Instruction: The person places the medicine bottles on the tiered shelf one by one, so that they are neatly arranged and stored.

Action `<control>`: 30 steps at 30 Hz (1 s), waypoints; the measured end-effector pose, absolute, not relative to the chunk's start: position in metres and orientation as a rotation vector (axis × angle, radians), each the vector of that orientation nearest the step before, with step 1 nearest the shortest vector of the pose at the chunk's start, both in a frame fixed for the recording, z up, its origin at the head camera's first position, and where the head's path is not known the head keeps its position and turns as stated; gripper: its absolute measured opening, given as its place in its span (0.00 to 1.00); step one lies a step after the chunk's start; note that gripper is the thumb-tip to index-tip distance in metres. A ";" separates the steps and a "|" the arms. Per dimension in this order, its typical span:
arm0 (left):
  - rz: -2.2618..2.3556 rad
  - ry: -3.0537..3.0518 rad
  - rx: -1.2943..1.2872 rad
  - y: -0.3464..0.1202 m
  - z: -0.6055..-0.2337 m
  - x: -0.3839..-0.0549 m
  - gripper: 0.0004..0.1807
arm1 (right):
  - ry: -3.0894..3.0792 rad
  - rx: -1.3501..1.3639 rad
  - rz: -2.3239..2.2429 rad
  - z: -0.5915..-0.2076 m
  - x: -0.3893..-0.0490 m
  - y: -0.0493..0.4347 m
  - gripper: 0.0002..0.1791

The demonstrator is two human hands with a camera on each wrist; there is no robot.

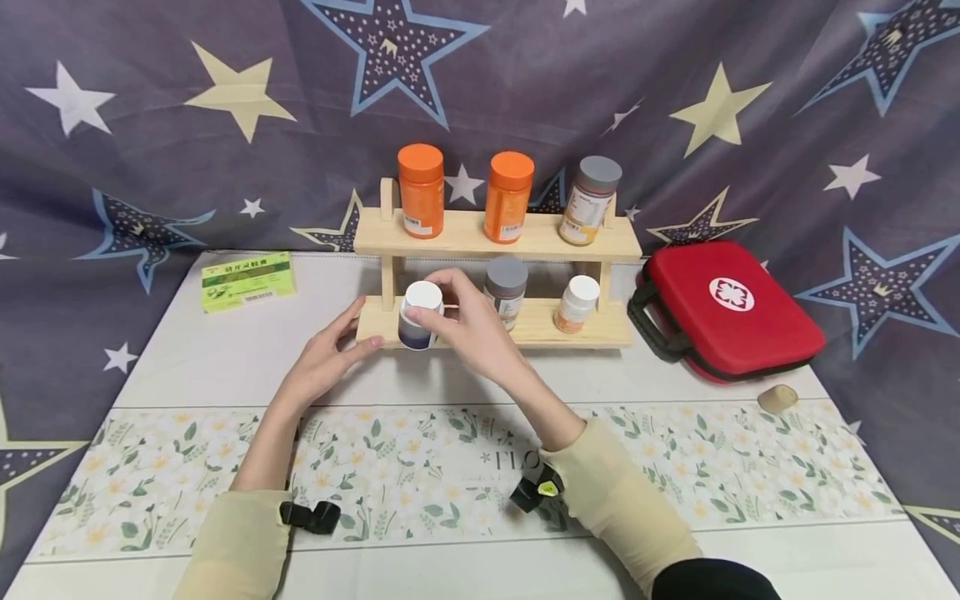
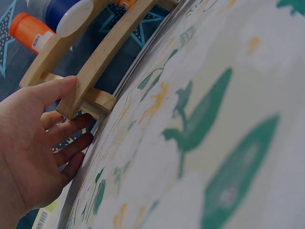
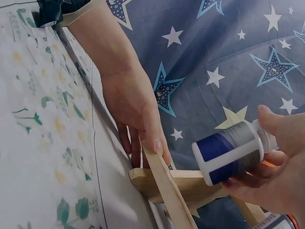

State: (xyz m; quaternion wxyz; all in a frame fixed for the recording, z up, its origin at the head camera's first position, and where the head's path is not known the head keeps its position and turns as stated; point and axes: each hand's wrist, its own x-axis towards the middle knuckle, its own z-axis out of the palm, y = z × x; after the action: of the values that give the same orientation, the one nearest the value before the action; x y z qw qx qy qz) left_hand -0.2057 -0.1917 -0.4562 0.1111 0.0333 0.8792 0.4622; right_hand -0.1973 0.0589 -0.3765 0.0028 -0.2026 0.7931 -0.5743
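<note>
My right hand (image 1: 483, 329) holds a white pill bottle (image 1: 415, 336) with a dark blue label and white cap, fingers and thumb round its upper part. In the right wrist view the bottle (image 3: 228, 151) is tilted, just off the shelf board. My left hand (image 1: 318, 362) grips the left end of the lower board of a two-tier wooden shelf (image 1: 457, 243). Its thumb lies on the board's front edge in the left wrist view, with the other fingers behind. On the lower board, a grey-capped bottle (image 1: 506, 287) and a small white-capped bottle (image 1: 576, 305) stand right of the held bottle.
Two orange bottles (image 1: 422, 196) and a grey-capped bottle (image 1: 588, 204) stand on the upper board. A green-yellow medicine box (image 1: 249, 282) lies at left. To the right are a red first-aid case (image 1: 750, 321) and a small tan cylinder (image 1: 777, 398). A star-patterned cloth hangs behind.
</note>
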 end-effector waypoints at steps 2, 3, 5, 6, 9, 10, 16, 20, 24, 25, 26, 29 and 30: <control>1.353 2.583 0.099 -0.191 -0.456 -0.207 0.51 | 2.506 -0.603 -1.810 -0.375 -0.198 0.057 0.21; 1.352 2.583 0.102 -0.191 -0.456 -0.207 0.51 | 2.524 -0.590 -1.808 -0.374 -0.199 0.056 0.21; 1.352 2.582 0.105 -0.190 -0.456 -0.208 0.51 | 2.561 -0.567 -1.804 -0.373 -0.202 0.054 0.22; 1.353 2.581 0.106 -0.190 -0.456 -0.208 0.51 | 2.575 -0.556 -1.806 -0.373 -0.203 0.052 0.22; 1.346 2.580 0.090 -0.190 -0.456 -0.207 0.52 | 2.616 -0.557 -1.790 -0.374 -0.208 0.049 0.22; 1.341 2.580 0.080 -0.191 -0.455 -0.206 0.52 | 2.626 -0.560 -1.781 -0.375 -0.209 0.047 0.22; 1.335 2.584 0.078 -0.190 -0.454 -0.206 0.52 | 2.685 -0.524 -1.742 -0.384 -0.218 0.045 0.22; 1.341 2.583 0.085 -0.189 -0.455 -0.206 0.51 | 2.685 -0.496 -1.749 -0.390 -0.221 0.045 0.22; 1.344 2.580 0.075 -0.189 -0.455 -0.206 0.52 | 2.679 -0.518 -1.759 -0.395 -0.224 0.044 0.22; 1.346 2.579 0.072 -0.189 -0.455 -0.206 0.52 | 2.677 -0.524 -1.764 -0.396 -0.225 0.044 0.22; 1.346 2.579 0.069 -0.189 -0.455 -0.206 0.52 | 2.676 -0.530 -1.766 -0.397 -0.225 0.043 0.22; 1.343 2.579 0.061 -0.189 -0.454 -0.205 0.52 | 2.676 -0.529 -1.762 -0.401 -0.226 0.042 0.22; 1.342 2.578 0.059 -0.189 -0.454 -0.205 0.52 | 2.674 -0.525 -1.761 -0.402 -0.226 0.042 0.21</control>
State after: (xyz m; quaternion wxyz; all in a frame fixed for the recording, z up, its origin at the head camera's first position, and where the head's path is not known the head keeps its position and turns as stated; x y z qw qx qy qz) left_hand -0.2049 -0.1894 -0.4542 0.1169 0.0203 0.8808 0.4584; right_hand -0.2259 0.0422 -0.4017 -0.0515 -0.1617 0.8230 -0.5420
